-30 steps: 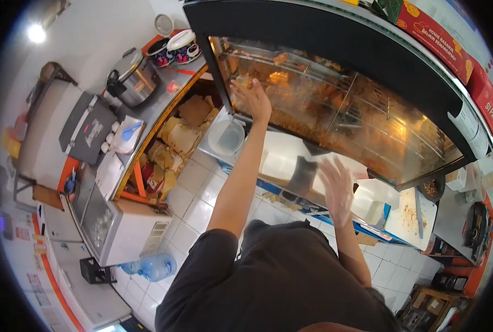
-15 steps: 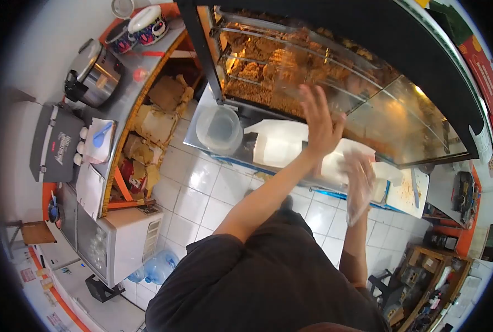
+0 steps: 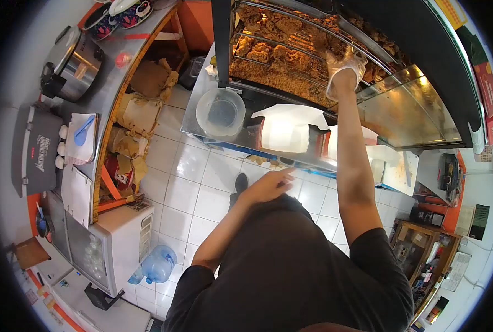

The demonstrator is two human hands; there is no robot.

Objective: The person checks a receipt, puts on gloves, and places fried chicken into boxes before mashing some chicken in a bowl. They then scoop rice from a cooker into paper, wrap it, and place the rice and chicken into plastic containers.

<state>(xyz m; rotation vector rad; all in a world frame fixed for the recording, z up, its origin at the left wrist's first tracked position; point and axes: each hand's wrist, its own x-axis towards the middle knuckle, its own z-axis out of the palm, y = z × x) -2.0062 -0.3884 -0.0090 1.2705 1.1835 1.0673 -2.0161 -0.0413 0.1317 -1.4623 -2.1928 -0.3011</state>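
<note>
The gloved right hand point(image 3: 343, 65) reaches the fried chicken point(image 3: 268, 52), fingers' grasp unclear; the left hand point(image 3: 268, 185) hangs released, nothing taken out yet.

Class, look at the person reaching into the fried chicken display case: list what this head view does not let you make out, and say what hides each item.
- Right hand, head view: the plastic glove and the rack wires hide whether its fingers grip a piece of fried chicken.
- Left hand: motion blur hides its finger positions.
- Text on the grey mat: too small to read.
- Red boxes atop the case: cut off by the lens edge.
</note>
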